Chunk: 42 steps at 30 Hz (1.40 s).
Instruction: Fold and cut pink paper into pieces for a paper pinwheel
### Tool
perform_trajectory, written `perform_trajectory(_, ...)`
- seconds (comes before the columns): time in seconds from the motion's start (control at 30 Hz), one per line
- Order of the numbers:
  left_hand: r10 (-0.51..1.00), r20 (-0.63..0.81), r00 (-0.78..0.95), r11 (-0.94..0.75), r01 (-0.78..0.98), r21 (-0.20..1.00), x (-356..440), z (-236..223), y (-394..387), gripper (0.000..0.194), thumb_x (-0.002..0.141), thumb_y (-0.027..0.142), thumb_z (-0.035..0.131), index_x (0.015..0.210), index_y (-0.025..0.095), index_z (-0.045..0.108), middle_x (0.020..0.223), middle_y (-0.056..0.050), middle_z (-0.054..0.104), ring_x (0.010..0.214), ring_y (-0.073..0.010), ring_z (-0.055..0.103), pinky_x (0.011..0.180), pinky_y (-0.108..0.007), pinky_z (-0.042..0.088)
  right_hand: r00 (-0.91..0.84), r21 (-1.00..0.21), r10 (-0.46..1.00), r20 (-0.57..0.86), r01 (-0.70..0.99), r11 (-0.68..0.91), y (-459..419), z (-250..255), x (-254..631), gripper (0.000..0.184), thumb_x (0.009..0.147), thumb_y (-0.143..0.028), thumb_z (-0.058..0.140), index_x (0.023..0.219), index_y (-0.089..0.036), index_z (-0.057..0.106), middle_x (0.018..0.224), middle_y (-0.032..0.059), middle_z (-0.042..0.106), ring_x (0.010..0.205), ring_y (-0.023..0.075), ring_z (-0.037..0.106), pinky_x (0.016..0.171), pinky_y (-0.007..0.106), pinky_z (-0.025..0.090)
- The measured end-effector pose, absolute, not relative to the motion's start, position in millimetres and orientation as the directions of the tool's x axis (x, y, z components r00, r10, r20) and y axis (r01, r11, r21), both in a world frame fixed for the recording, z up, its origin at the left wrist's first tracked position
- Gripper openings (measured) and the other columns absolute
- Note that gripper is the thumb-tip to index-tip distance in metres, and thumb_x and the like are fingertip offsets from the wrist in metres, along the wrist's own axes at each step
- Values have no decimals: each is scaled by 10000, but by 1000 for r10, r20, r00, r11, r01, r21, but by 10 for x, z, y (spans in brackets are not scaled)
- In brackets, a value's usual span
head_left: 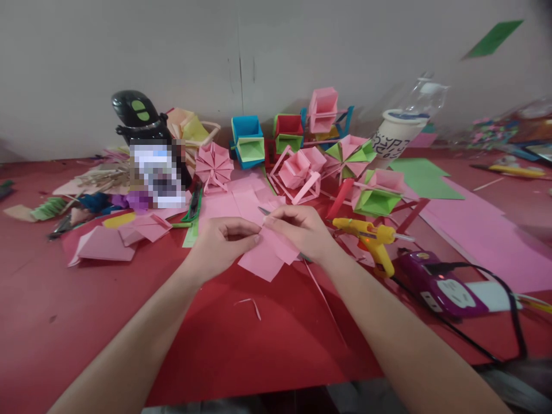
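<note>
Above the front middle of the red table, my left hand [226, 242] pinches the upper edge of a pink paper piece [264, 259] between thumb and fingers. My right hand [299, 230] is closed on the same paper from the other side, its thumb close to the left fingertips. A pointed grey metal tip [263, 211] sticks out past the right fingers, and a dark green bit shows below that palm; the rest of this tool is hidden. The paper hangs below the hands in flat, square-cornered flaps. More pink sheets [228, 198] lie just behind.
A yellow hot glue gun [366, 236] and a purple power strip [444, 284] with black cable lie right. Folded paper models [297, 167] line the wall. A phone [157, 172] leans at left near folded pink papers [106, 244]. Thin paper strips [254, 307] lie in front.
</note>
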State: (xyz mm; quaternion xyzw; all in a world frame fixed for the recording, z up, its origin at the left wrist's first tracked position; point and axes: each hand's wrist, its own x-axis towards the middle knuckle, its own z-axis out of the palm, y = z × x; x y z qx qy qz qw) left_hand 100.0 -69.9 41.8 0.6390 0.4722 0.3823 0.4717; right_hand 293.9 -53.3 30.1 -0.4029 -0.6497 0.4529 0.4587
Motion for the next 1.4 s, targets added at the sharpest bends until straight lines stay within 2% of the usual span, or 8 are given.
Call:
perform_trajectory(0.2, 958, -17, 285, -47, 217, 975, 985, 400, -693, 180, 731, 311, 790, 865, 191, 780, 847, -54, 776, 755, -187, 704, 724, -308, 580, -262, -948, 938, 229, 160, 276, -552, 339, 2955, 300, 820, -472, 701, 697, -198, 708, 687, 1, 640, 670, 146, 550, 653, 308, 451)
perform_trajectory(0.33, 989, -23, 145, 0, 157, 988, 965, 346, -661, 345, 704, 334, 818, 1010, 178, 779, 866, -59, 767, 773, -189, 696, 733, -319, 573, -244, -967, 948, 203, 100, 233, -527, 347, 2969, 332, 865, -511, 656, 983, -209, 729, 959, 51, 713, 938, 200, 637, 848, 346, 507)
perform_trajectory(0.43, 999, -14, 36, 14, 5, 1000, 957, 310, -625, 385, 679, 352, 841, 1006, 163, 769, 897, -63, 755, 786, -186, 691, 727, -318, 576, -210, -982, 963, 171, 41, 184, -517, 329, 2963, 455, 814, -504, 721, 1155, -207, 674, 1048, 68, 705, 960, 202, 650, 835, 342, 533)
perform_trajectory(0.77, 987, -57, 148, 58, 2, 998, 904, 330, -587, 232, 663, 253, 861, 784, 143, 697, 743, 7, 675, 667, -107, 641, 657, -232, 595, -161, -977, 968, 195, 58, 206, -506, 236, 2939, 243, 784, -391, 763, 869, -183, 671, 876, 50, 711, 846, 200, 670, 751, 343, 566)
perform_trajectory(1.1, 998, 3, 68, -1, -40, 999, 900, 309, -563, 206, 680, 248, 838, 779, 142, 691, 751, -8, 679, 693, -125, 659, 683, -254, 604, -211, -973, 959, 189, 93, 212, -505, 205, 2931, 504, 779, -360, 760, 1221, -214, 567, 1127, 101, 686, 979, 229, 684, 825, 390, 588)
perform_trajectory(1.27, 1000, -17, -7, 17, -60, 998, 866, 291, -523, 168, 674, 200, 805, 779, 137, 690, 737, -5, 678, 669, -111, 646, 682, -234, 580, -349, -696, 788, 507, 373, 613, -575, 294, 3000, 1012, 628, -501, 883, 1486, -323, 376, 1565, 117, 361, 1414, 348, 386, 1110, 548, 416)
perform_trajectory(1.33, 999, -35, -11, 35, -54, 998, 851, 278, -511, 166, 677, 203, 797, 792, 140, 695, 725, -1, 678, 661, -113, 648, 684, -237, 575, -475, -528, 713, 516, 479, 702, -593, 302, 3003, 853, 663, -503, 866, 1416, -333, 503, 1600, 91, 311, 1480, 376, 264, 1170, 604, 305)
perform_trajectory(1.4, 999, -51, 2, 51, -8, 999, 847, 279, -514, 174, 679, 217, 797, 807, 145, 705, 725, 2, 682, 670, -117, 655, 689, -238, 570, -512, -421, 660, 549, 513, 748, -594, 276, 2987, 428, 785, -424, 795, 1179, -294, 689, 1572, 77, 368, 1480, 363, 267, 1174, 597, 291)
